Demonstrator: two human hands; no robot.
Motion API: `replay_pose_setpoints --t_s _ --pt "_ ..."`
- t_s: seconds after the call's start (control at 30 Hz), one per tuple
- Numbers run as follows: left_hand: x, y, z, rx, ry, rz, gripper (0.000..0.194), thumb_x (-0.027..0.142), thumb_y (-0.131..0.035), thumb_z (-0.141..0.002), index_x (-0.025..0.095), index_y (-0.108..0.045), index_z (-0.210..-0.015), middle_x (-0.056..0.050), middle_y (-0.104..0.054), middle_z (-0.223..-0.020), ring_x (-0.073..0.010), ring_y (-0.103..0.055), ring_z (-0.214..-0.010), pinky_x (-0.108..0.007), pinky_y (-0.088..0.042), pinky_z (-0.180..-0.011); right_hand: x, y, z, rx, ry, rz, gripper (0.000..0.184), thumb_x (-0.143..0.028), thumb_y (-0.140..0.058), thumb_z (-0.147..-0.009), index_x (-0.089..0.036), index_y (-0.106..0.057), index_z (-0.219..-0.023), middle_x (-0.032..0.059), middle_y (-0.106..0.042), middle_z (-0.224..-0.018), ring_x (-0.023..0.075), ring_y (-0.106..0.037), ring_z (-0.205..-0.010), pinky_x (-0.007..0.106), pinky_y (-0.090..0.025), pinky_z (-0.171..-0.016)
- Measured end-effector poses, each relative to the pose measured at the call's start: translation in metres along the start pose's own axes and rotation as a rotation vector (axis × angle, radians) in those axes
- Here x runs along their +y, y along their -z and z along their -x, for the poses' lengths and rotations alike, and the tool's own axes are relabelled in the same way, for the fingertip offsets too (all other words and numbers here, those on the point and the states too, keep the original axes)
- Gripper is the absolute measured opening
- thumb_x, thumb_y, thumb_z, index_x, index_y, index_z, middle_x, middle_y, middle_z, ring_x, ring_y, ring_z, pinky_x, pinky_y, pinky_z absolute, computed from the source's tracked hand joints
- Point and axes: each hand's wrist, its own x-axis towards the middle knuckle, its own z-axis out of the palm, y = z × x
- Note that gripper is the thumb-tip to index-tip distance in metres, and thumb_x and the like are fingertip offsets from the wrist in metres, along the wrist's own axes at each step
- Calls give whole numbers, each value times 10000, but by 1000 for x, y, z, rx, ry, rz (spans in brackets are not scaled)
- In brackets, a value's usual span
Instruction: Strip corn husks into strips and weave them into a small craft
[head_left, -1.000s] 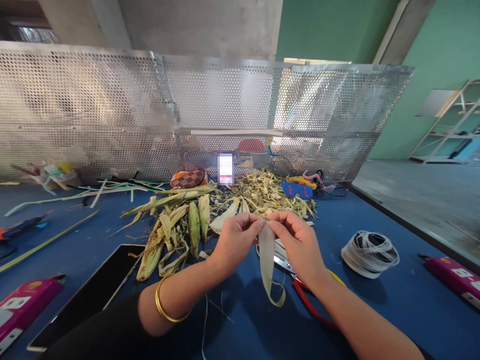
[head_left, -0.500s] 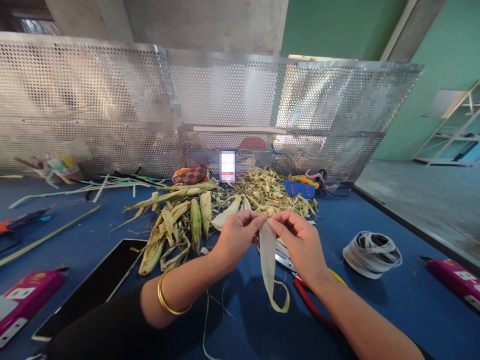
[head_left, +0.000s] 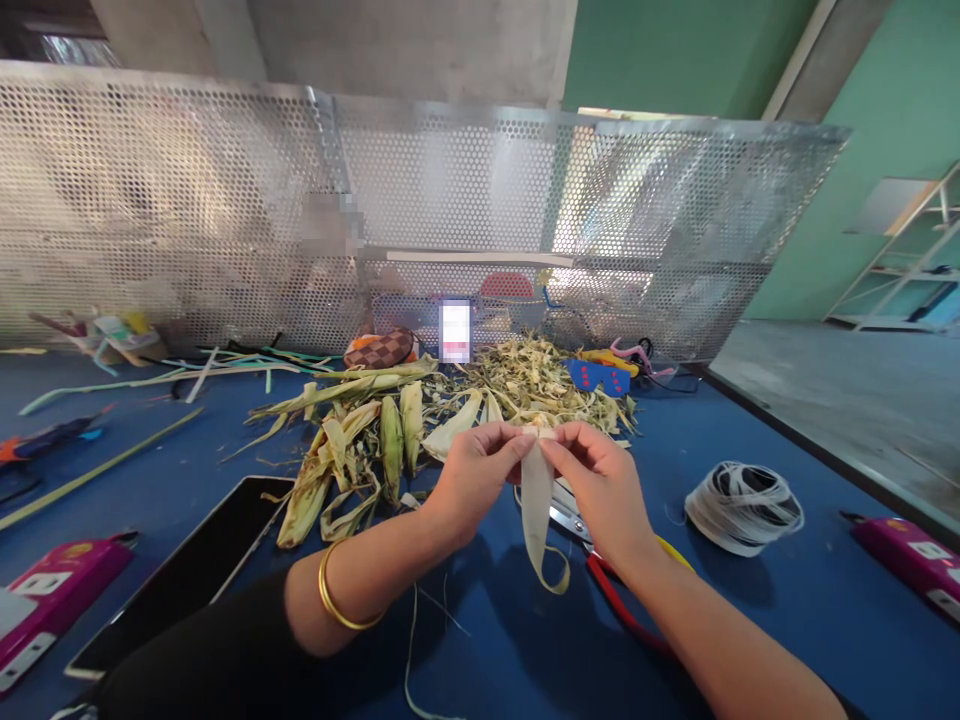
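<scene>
Between my two hands hangs a pale strip of corn husk (head_left: 537, 505), its lower end curling to the right. My left hand (head_left: 480, 470) pinches the top of the strip with thumb and fingertips. On the other side, my right hand (head_left: 596, 475) pinches the same top edge, fingertips close to those of the left. Under the right hand and forearm lie scissors (head_left: 622, 600) with red and yellow handles, partly hidden. Just beyond the hands are broad pale husk pieces (head_left: 452, 428) and a heap of dry husk scraps (head_left: 536, 375).
Corn husks (head_left: 337, 450) are piled left of centre, beside a black tray-like panel (head_left: 187, 570). A roll of white cord (head_left: 744, 508) sits at right. Magenta power strips (head_left: 64, 605) lie at both sides. A perforated metal screen (head_left: 465, 180) closes off the table's back.
The top of the husk strip is now folded or spread flatter between my fingertips. Its hanging end has risen a little and swung slightly left. Both hands stay nearly in place.
</scene>
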Motion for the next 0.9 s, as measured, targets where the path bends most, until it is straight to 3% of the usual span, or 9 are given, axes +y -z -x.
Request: replay_pose_setpoints --t_s 0.3,0.53,0.73,0.9 --pt "-1 0 -1 5 7 26 231 371 -640 -730 150 -585 -687 14 -576 -606 -87 -514 -554 -230 -434 -580 3 1 4 71 207 214 129 -327 -566 -792 -220 -554 -721 -20 -580 -660 144 -525 -604 255 -432 -584" --pt "-1 0 -1 12 7 5 231 374 -618 -746 150 -588 -699 14 -572 -602 -86 -514 -546 -221 -431 -556 4 0 3 89 241 207 128 -322 -580 -785 -211 -563 -724 -10 -599 -671 145 -543 -613 256 -460 -593" --pt "-1 0 1 24 -27 -49 220 360 -606 -748 147 -592 -694 17 -563 -592 -85 -498 -541 -206 -411 -523 1 -1 2 32 115 79 133 -329 -623 -751 -198 -607 -737 -10 -616 -663 142 -555 -598 248 -470 -567" --pt "-2 1 -1 16 -9 -51 220 363 -597 -745 151 -585 -686 14 -564 -599 -92 -505 -554 -206 -416 -518 2 -1 2 84 193 157 112 -294 -621 -750 -200 -621 -689 -16 -613 -630 138 -542 -580 240 -448 -548"
